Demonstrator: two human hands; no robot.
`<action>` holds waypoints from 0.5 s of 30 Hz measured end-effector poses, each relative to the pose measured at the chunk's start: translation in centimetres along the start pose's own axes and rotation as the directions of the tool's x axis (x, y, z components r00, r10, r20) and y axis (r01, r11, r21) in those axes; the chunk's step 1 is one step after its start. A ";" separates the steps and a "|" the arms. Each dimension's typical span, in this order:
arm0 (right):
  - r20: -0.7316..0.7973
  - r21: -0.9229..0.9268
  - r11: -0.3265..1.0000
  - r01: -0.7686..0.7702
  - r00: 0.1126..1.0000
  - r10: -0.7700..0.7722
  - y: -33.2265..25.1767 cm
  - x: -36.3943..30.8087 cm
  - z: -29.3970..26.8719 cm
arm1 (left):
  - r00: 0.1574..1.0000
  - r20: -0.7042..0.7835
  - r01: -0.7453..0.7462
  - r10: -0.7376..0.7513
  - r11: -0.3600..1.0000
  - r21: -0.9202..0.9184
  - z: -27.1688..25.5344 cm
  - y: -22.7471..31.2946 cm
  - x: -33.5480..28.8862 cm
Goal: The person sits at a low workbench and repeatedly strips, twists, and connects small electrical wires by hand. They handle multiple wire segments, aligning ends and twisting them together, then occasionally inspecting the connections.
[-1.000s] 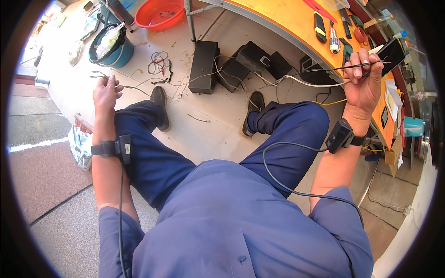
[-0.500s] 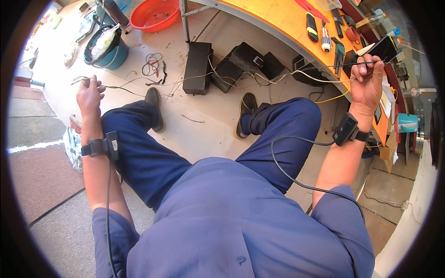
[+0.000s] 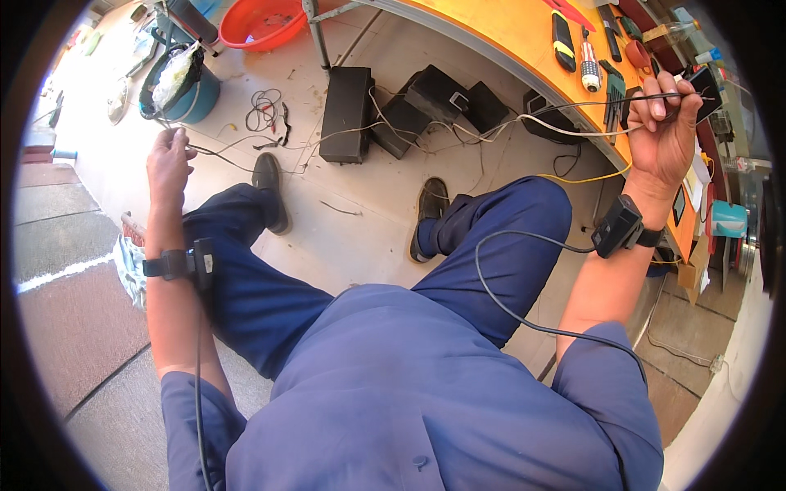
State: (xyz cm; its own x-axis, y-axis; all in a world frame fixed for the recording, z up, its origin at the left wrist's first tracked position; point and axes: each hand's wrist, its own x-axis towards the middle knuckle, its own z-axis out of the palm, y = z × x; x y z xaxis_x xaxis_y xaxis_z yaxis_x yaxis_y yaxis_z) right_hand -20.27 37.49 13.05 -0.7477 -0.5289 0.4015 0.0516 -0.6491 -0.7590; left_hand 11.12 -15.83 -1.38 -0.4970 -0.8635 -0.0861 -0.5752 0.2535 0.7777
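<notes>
My left hand (image 3: 169, 164) is raised at the left, its fingers pinched on a thin cable (image 3: 217, 153) that runs right, toward the floor beyond my feet. Held up at the right, beside the table edge, my right hand (image 3: 661, 139) grips the other end of the wiring. A dark cable (image 3: 604, 101) passes between its thumb and fingers and sticks out a little past them. A pale cable (image 3: 565, 131) also reaches this hand; its end is hidden behind the fingers. Between my hands the cables sag over several black boxes (image 3: 345, 114) on the floor.
An orange table (image 3: 508, 41) at the upper right carries a cutter knife (image 3: 562, 41), a screwdriver (image 3: 589, 67) and a green hex key set (image 3: 614, 90). A teal bucket (image 3: 201, 100) and red basin (image 3: 266, 24) stand far left. A yellow cable (image 3: 594, 177) hangs near my right knee.
My left hand has shifted slightly right, and the cable loop beyond its fingers shows less. The right hand has moved a little to the right, still gripping the cables.
</notes>
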 end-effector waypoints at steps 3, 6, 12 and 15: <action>0.027 -0.012 1.000 -0.009 1.000 0.009 0.8 0.7 1.0 | 0.996 0.088 -0.029 0.024 0.998 0.056 2.4 0.3 -0.4; 0.074 0.001 1.000 -0.012 0.997 0.012 1.5 1.2 1.7 | 0.987 0.153 -0.047 0.037 0.997 0.060 4.4 -0.2 -0.8; 0.204 -0.011 0.998 -0.061 0.977 0.062 2.0 1.5 2.0 | 0.944 0.330 -0.111 -0.009 0.933 0.342 5.5 -1.4 -0.9; 0.287 -0.005 0.998 -0.067 0.956 0.065 1.9 1.4 1.8 | 0.872 0.487 -0.295 0.040 0.838 0.459 6.7 -1.8 -2.1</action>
State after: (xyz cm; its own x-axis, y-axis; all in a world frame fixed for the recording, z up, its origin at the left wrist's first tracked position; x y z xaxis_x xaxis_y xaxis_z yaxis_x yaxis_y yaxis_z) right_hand -19.97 34.49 13.07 -0.5212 -0.7047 0.4813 0.0980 -0.6097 -0.7866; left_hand 8.80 -11.56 -6.75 -0.7731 -0.5307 -0.3475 -0.6339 0.6671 0.3914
